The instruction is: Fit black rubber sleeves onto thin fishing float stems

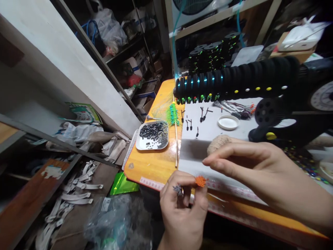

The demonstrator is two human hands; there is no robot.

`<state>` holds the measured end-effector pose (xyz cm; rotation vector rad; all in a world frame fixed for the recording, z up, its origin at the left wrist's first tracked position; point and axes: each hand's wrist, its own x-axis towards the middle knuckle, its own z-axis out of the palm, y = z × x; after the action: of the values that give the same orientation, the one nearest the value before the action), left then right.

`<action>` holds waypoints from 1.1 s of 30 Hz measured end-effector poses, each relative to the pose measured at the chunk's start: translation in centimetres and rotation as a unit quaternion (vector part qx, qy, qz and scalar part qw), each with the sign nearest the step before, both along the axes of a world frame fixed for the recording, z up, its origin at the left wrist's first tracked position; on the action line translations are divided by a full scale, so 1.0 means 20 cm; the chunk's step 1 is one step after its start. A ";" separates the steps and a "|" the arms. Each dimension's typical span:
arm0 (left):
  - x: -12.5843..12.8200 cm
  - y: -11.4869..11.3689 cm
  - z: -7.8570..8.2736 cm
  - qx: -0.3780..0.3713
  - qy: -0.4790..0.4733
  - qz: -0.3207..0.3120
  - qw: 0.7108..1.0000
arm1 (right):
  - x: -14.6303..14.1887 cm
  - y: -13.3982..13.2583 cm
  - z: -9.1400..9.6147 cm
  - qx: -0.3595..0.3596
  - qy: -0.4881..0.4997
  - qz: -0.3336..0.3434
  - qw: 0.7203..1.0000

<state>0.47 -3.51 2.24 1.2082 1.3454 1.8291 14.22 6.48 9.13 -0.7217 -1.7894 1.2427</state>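
Observation:
Near the table's front edge, my left hand (185,211) is closed with an orange-tipped bundle (200,181) pinched between thumb and forefinger. Small grey tips (178,189) poke out between its fingers; whether they belong to the same bundle I cannot tell. Above and to the right, my right hand (252,166) has thumb and forefinger pressed together at the tips; anything between them is too small to make out. A beige wound ball (218,143) lies just behind those fingertips. Several small dark forked pieces (202,114) lie on the white sheet (192,139) beyond.
A white tray (140,145) of small black pieces stands left, beside a thin stick (177,149) with green bristles. A black ribbed roller (239,80) with coloured pins spans the back right. A round white dish (228,122) sits beneath it. Shelves line the left.

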 end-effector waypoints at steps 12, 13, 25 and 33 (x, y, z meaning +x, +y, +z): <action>-0.04 0.03 -0.05 0.173 0.314 0.127 0.925 | 0.01 -0.05 -0.02 -0.124 0.071 0.039 0.989; -0.03 0.03 -0.05 0.177 0.321 0.130 0.921 | 0.01 -0.05 -0.01 -0.127 0.071 0.041 0.989; -0.04 0.04 -0.02 0.191 0.317 0.132 0.920 | 0.01 -0.04 -0.01 -0.130 0.079 0.049 0.987; -0.02 0.07 0.01 0.203 0.277 0.160 0.926 | 0.01 -0.03 -0.01 -0.103 0.065 0.033 0.992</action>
<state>0.15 -2.11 2.44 1.9306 1.5750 2.1650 14.48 5.82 9.00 -0.6839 -1.6044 1.5003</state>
